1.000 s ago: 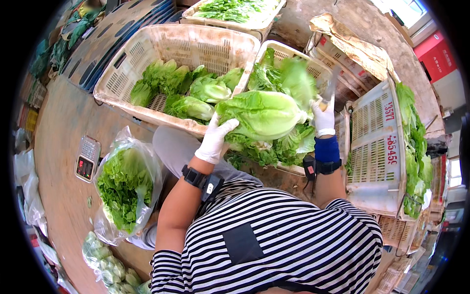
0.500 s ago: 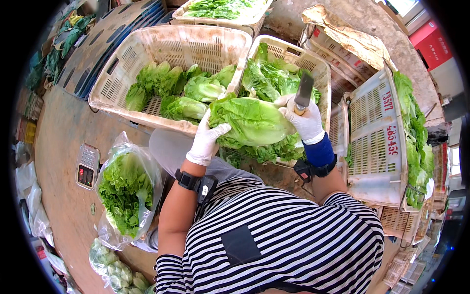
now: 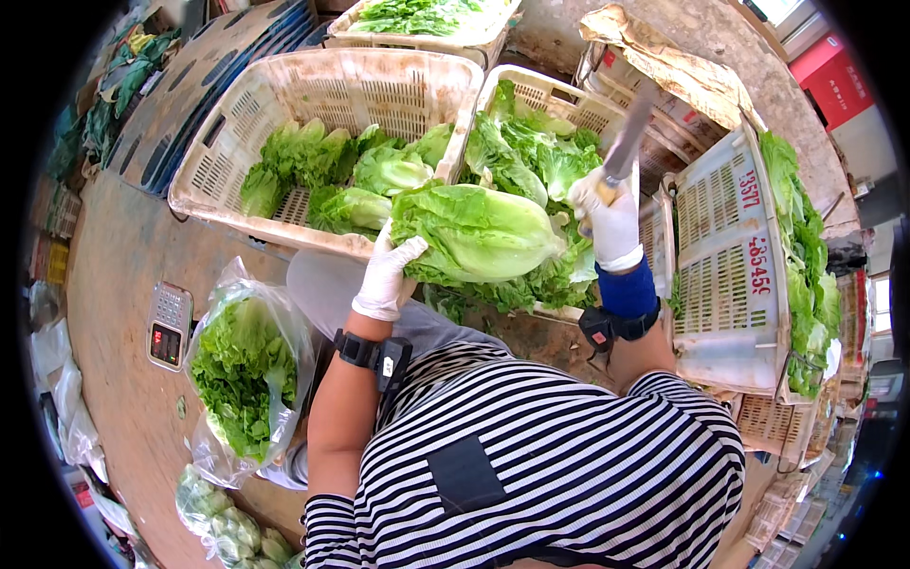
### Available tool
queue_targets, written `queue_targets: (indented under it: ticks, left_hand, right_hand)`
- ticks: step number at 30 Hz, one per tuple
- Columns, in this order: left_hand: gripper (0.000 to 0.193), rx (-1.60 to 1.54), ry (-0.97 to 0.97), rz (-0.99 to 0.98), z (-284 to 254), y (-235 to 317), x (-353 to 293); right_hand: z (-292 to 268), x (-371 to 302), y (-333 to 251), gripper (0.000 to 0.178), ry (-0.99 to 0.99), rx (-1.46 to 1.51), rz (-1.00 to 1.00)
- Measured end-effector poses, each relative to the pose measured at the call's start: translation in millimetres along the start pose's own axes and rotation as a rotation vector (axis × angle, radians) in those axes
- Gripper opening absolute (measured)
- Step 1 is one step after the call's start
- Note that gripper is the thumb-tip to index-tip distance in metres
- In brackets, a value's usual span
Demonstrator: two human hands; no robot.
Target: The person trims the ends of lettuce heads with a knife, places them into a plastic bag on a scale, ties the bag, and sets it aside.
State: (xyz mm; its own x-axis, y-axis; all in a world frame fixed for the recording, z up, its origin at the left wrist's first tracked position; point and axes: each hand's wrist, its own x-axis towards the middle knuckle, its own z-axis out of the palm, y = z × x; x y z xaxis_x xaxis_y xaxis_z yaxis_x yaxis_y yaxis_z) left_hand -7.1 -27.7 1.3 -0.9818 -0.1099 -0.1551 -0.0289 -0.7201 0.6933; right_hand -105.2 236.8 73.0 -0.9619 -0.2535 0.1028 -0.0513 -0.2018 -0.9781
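A long green head of lettuce (image 3: 479, 232) lies sideways in front of me, its pale base toward the right. White-gloved, my left hand (image 3: 387, 270) grips its leafy end. My right hand (image 3: 609, 213), gloved too, is closed around the handle of a knife (image 3: 628, 142), whose blade points up and away. That hand is apart from the lettuce, just right of its base. Beneath the held head is a crate (image 3: 488, 95) full of lettuce leaves and heads. To its left, a larger crate (image 3: 327, 74) contains several lettuce heads (image 3: 393, 171).
At my left stands a clear plastic bag of lettuce (image 3: 248, 370), beside a digital scale display (image 3: 170, 322). Bagged heads (image 3: 227, 522) lie lower left. A tilted white crate (image 3: 725, 266) with lettuce is at my right. Another crate of greens (image 3: 417, 24) stands at the back.
My right hand has moved off the lettuce base to the right, and the knife blade has swung up and outward. My left hand still holds the lettuce, shifted slightly left.
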Motion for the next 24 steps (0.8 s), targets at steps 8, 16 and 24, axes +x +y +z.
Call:
queue_targets:
  ticks: [8, 16, 24]
  left_hand:
    - [0.051, -0.008, -0.018, -0.025, 0, 4, 0]
    - [0.055, -0.066, -0.096, -0.018, 15, 16, -5]
    - [0.052, 0.288, -0.115, 0.13, 24, 21, -1]
  right_hand:
    - [35, -5, -16, 0.025, -0.262, -0.823, -0.426]
    - [15, -2, -4, 0.011, -0.239, 0.061, 0.084]
    - [14, 11, -29, 0.015, -0.225, -0.276, 0.171]
